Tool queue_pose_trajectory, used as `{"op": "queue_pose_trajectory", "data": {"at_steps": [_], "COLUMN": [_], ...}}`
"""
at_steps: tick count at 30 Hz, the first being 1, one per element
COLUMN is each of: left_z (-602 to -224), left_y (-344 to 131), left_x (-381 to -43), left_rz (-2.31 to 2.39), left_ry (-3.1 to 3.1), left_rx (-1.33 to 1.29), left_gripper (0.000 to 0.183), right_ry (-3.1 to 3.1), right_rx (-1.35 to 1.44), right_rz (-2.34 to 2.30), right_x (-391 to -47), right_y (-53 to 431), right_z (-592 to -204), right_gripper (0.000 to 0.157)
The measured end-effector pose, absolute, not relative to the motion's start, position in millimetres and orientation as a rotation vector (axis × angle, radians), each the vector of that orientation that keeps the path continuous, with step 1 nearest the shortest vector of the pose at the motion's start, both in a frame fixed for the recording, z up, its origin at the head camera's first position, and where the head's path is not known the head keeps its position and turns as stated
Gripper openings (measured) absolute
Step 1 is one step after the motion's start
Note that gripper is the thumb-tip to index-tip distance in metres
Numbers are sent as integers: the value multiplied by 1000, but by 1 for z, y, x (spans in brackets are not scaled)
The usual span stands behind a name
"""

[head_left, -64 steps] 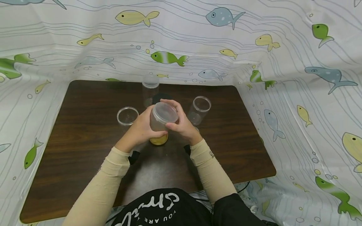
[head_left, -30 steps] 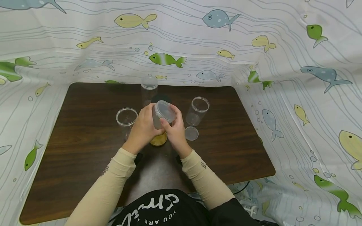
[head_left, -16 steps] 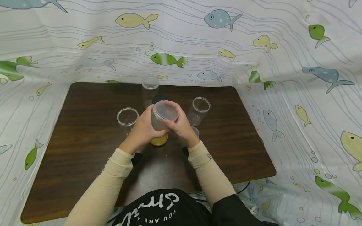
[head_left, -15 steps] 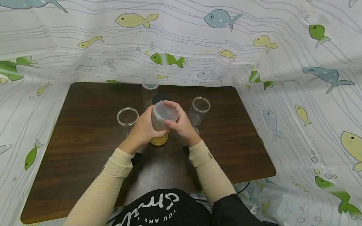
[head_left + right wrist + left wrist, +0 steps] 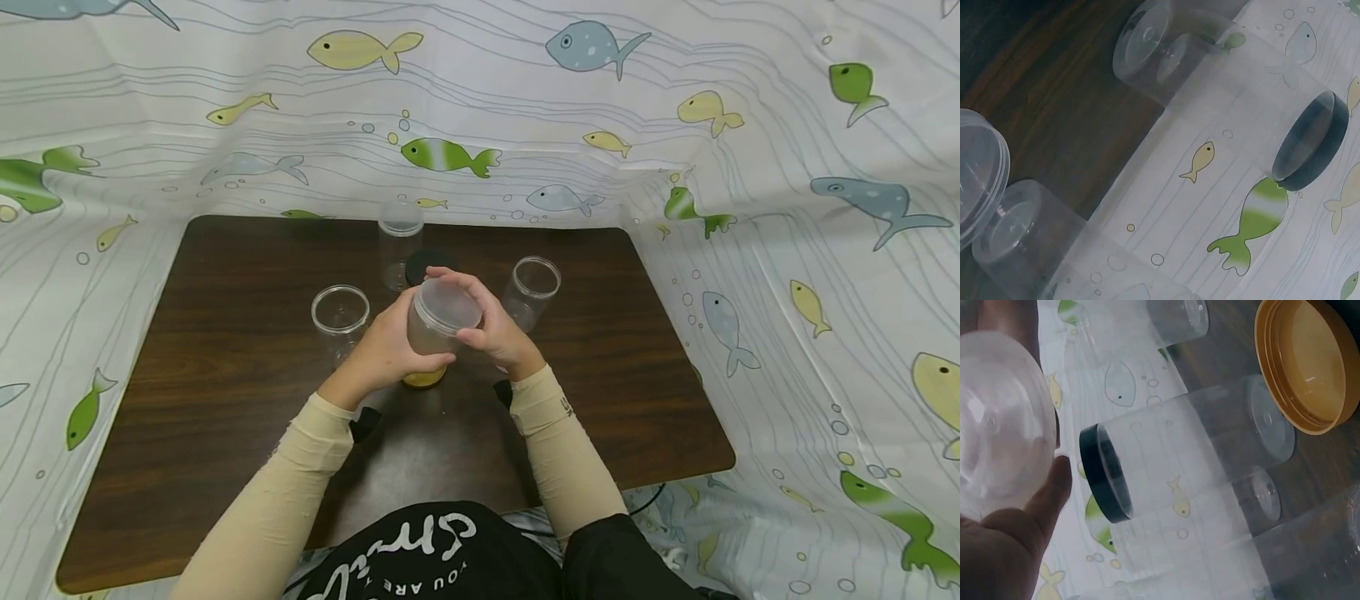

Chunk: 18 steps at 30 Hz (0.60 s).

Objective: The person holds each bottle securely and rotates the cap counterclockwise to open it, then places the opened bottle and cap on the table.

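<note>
1) clear jar (image 5: pixel 427 340) held above table (image 5: pixel 615 400); left hand (image 5: pixel 386 346) curled round its body; right hand (image 5: pixel 501 332) grips frosted lid (image 5: pixel 448 304) by the rim;
2) probably light, thin plastic; slick wall may flex; best held round body, lid by edge

Place: small screened-off work spot; home or lab, cannot tell
Fish-print sheeting (image 5: pixel 487 87): rises beyond the left hand (image 5: pixel 382 343) and right hand (image 5: pixel 501 331), and to either side
Wood-grain table (image 5: pixel 637 375): beneath both hands

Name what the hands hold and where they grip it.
A lidded jar: the left hand grips its side, the right hand the rim of its lid.
</note>
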<state>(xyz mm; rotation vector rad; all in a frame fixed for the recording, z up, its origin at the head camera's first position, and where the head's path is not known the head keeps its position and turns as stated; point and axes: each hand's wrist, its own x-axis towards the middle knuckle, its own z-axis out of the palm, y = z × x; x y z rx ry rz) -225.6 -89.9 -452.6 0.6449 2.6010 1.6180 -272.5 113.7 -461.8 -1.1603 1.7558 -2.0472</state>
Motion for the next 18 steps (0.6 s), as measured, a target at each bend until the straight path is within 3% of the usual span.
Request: {"op": "queue_pose_trajectory", "data": {"at_steps": [11,18], "left_z": [-453,-458], "left_y": [-87,-88], "left_x": [-227,-229], "left_rz": [1636,1631], "left_ry": [2792,2854], "left_rx": [522,483], "left_gripper": [102,100], "right_ry": [1772,1876], "right_rx": [-880,-771], "right_rz": [-2302,-2378], "right_x": [-252,-230], "right_y": [103,91], "right_z": [-467,-475], "right_gripper": [117,118]}}
